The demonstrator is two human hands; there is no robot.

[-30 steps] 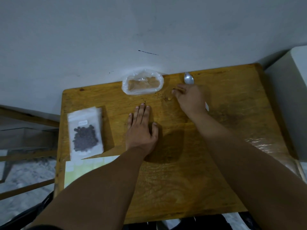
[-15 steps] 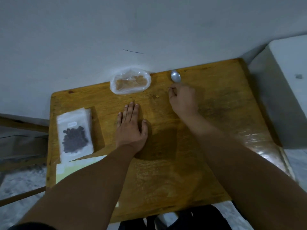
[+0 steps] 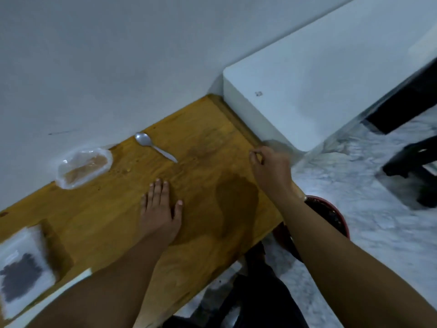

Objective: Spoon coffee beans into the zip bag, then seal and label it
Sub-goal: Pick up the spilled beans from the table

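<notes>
Taking the desk (image 3: 208, 162) as the landmark: nearest, both bare forearms reached in over its near edge. At its near-left corner lay a zip bag (image 3: 22, 268) with a dark patch of beans (image 3: 20, 276) showing through, blurred, flat on the wood; a pale sheet (image 3: 59, 293) lay just beside the bag along the near edge, partly under the left forearm.

Further in, about mid-desk, the left hand (image 3: 159, 210) rested palm down on the wood, fingers straight and together, thumb out — a released grip, holding nothing.

Off the desk's right edge, below it, a red-rimmed basket (image 3: 331, 214) sat on the pale floor, partly hidden by the right forearm.

Over the desk's far-right edge hung the right hand (image 3: 272, 169), thumb and forefinger pinched into a small ring, the other fingers curled — clenched, though whether anything lay in the pinch I could not tell.

Toward the back of the desk, a spoon (image 3: 153, 146) lay free, bowl toward the wall, well apart from both hands. Left of it, at the back edge against the wall, sat a clear bag (image 3: 84, 166) with something tan inside. A white block (image 3: 307, 91) butted against the desk's far-right corner.
</notes>
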